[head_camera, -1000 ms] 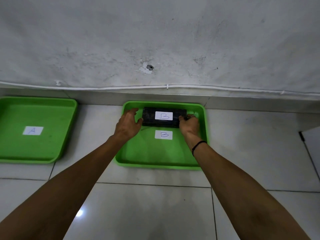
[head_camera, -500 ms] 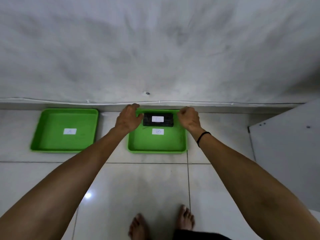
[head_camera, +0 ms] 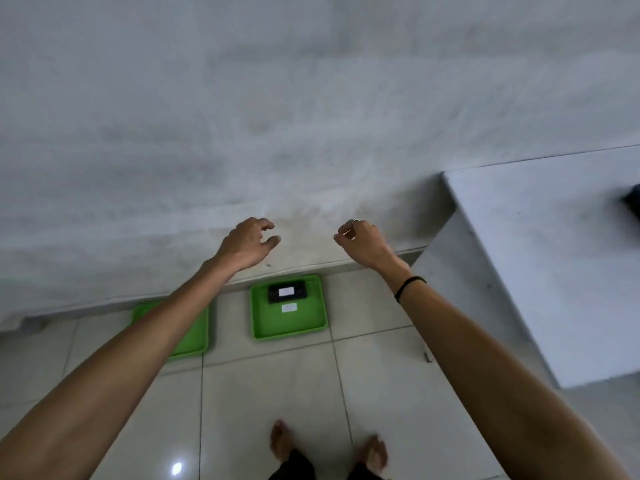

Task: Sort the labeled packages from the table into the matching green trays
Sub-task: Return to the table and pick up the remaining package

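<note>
White wall (head_camera: pixel 242 116) filling the upper frame, blurred. Tiled floor (head_camera: pixel 270 393) below, pale and glossy. White table (head_camera: pixel 554 271) at right, a dark item at its far right edge too cropped to identify. Two green trays on floor against the wall base: right tray (head_camera: pixel 291 327) fully visible, left tray (head_camera: pixel 197 330) largely hidden behind left forearm. Black package (head_camera: pixel 287 293) with white label lying in far half of right tray, touching or just beside its back rim; second white label on tray floor just in front; lettering unreadable. Left hand (head_camera: pixel 247 245) raised above trays, fingers loosely curled, thumb apart, empty. Right hand (head_camera: pixel 362 242) likewise raised, fingers curled inward, empty; ring on one finger, black band (head_camera: pixel 408 287) at wrist. Bare feet (head_camera: pixel 329 448) at bottom edge.
</note>
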### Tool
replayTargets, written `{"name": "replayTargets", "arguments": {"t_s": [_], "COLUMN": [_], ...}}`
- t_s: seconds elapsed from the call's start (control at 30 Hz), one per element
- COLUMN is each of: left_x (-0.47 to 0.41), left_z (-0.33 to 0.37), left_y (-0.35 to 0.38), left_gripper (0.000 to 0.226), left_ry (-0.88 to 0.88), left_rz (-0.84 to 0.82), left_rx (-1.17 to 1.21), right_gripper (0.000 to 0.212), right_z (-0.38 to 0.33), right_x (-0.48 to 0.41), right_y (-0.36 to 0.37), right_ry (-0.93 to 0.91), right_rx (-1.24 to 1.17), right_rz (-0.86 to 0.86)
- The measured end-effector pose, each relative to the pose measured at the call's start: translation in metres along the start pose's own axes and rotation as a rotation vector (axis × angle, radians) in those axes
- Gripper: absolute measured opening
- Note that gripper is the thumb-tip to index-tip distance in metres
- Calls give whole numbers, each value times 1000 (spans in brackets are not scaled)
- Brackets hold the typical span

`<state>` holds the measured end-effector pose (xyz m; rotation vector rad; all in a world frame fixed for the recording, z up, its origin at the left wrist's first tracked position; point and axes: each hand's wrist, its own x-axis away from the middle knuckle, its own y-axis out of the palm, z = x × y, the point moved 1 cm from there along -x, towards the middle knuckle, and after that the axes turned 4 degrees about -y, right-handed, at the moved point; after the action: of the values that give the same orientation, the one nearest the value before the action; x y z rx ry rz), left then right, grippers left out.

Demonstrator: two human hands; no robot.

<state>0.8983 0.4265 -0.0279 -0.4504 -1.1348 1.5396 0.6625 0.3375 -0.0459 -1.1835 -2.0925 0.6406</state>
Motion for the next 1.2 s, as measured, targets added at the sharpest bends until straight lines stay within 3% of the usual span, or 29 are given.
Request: {"name": "replayTargets", "arguments": {"t_s": [0.17,0.3,0.73,0.97,1.2], "left_x": [48,83,162,135,68], "left_z": [105,204,478,593,722], "left_y": [-26,-11,157,227,318], "left_gripper": [40,37,37,35,38], "left_ry": [143,262,431,404,349], "left_rz": [29,23,-168,-236,-306], "left_rx": [-31,-26,88,185,198], "right_gripper": [34,34,34,30,34], "right_z": [9,59,304,401,505], "right_x": [76,144,350,364,319], "right_y": [-121,-208,-403,-467,-545], "right_ry": [-37,-7,223,278,312], "right_rx": [26,5,12,-45,-84], "right_rz": [171,281,497,520,503]}}
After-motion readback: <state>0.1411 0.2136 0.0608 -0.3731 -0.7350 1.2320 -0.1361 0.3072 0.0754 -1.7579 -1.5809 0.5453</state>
